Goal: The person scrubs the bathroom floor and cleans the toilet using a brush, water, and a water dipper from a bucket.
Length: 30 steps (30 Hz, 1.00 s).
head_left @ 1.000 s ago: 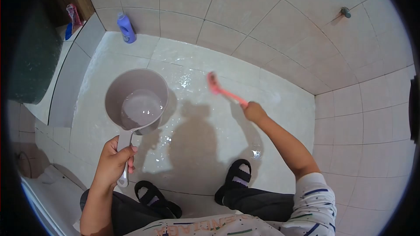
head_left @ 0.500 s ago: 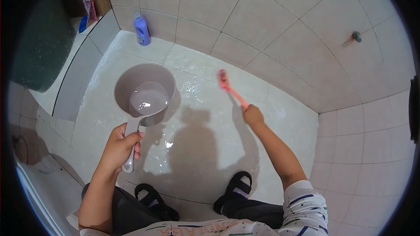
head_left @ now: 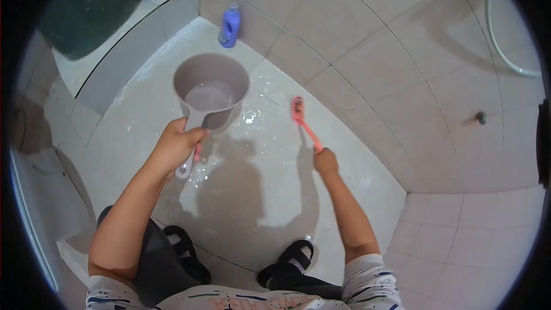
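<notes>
Pink brush (head_left: 297, 109) in our closed right hand (head_left: 326, 162), grey dipper (head_left: 209, 73) in our closed left hand (head_left: 177, 146), we are holding both over the wet floor (head_left: 281, 195) and risking spilling the water (head_left: 208, 97) if the dipper tips.

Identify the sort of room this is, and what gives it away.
Most likely a bathroom or similar wash area: tiled walls, a wet floor, and a dipper with liquid inside, held by the left hand.
</notes>
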Each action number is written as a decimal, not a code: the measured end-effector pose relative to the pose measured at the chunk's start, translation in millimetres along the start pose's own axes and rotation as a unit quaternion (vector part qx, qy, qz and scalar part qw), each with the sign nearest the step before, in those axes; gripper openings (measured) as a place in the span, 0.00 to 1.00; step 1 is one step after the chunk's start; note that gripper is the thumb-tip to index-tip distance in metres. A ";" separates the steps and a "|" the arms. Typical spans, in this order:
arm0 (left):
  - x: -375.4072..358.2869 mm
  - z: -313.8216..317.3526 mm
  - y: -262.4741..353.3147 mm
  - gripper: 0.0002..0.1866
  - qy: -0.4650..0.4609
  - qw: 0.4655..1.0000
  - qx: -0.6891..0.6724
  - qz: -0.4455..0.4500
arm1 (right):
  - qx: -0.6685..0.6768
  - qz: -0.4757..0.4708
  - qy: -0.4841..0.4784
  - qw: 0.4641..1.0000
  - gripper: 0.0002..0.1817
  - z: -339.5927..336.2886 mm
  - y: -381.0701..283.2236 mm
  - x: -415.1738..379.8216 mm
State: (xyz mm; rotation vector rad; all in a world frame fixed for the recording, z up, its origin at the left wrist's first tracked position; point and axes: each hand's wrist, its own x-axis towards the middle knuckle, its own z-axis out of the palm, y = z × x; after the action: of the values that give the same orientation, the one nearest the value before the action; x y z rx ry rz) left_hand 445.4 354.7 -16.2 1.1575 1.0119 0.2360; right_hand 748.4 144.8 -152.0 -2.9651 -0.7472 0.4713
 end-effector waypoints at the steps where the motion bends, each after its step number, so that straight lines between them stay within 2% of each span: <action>1: 6.4 -2.8 -4.1 0.06 0.017 1.000 -0.006 0.008 | 0.004 -0.013 -0.008 1.000 0.25 2.9 -19.6 -14.4; 3: 15.8 -6.6 -9.4 0.07 0.028 0.999 -0.032 0.029 | -0.032 -0.094 -0.066 0.993 0.24 13.4 -30.9 -37.8; 6: 18.0 -12.1 -6.3 0.08 0.058 0.994 -0.072 0.060 | -0.125 -0.156 -0.132 0.971 0.24 -19.9 -35.9 -68.9; 10: 12.4 -31.8 7.2 0.09 0.093 0.986 -0.120 0.064 | -0.163 -0.092 -0.052 0.981 0.25 -36.3 -12.1 -14.8; 12: 11.6 -40.8 12.4 0.10 0.099 0.984 -0.133 0.059 | -0.133 -0.101 -0.019 0.986 0.26 -15.1 -12.3 24.8; 13: 10.6 -44.2 14.7 0.10 0.117 0.984 -0.126 0.056 | -0.099 -0.138 0.003 0.985 0.27 14.9 -9.9 52.2; 14: 10.6 -47.3 15.8 0.10 0.134 0.982 -0.120 0.053 | -0.065 -0.174 0.025 0.982 0.27 38.7 -15.3 70.2; 16: 14.8 -54.1 15.8 0.10 0.147 0.977 -0.143 0.062 | 0.027 -0.104 0.038 0.994 0.28 39.4 -89.0 28.6; 18: 16.5 -61.1 16.5 0.10 0.159 0.971 -0.162 0.068 | 0.029 -0.148 -0.029 0.988 0.26 47.1 -125.7 -4.2; 20: 15.1 -68.5 20.9 0.09 0.156 0.963 -0.201 0.084 | -0.034 -0.216 -0.109 0.970 0.25 55.6 -133.0 -43.6; 22: 15.5 -76.8 25.3 0.10 0.152 0.960 -0.223 0.078 | -0.111 -0.222 -0.191 0.950 0.25 22.4 -135.4 -93.4; 24: 14.7 -83.8 26.4 0.10 0.148 0.954 -0.249 0.072 | -0.123 -0.210 -0.199 0.949 0.27 0.2 -113.3 -94.8; 27: 15.7 -90.4 24.4 0.10 0.155 0.941 -0.293 0.071 | -0.156 -0.175 -0.081 0.969 0.30 -7.8 -70.6 -31.7; 28: 17.1 -91.9 22.9 0.10 0.156 0.940 -0.295 0.071 | -0.176 -0.135 -0.060 0.973 0.31 -12.1 -73.6 -12.1; 30: 17.9 -94.4 23.6 0.10 0.157 0.939 -0.295 0.075 | -0.132 -0.129 -0.007 0.983 0.31 -5.1 -91.1 18.1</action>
State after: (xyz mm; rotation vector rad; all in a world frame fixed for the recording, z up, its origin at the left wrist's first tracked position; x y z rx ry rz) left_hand 391.2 437.2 -9.6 0.6515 1.0301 0.8112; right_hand 723.7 233.9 -141.3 -3.0340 -1.2659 0.4022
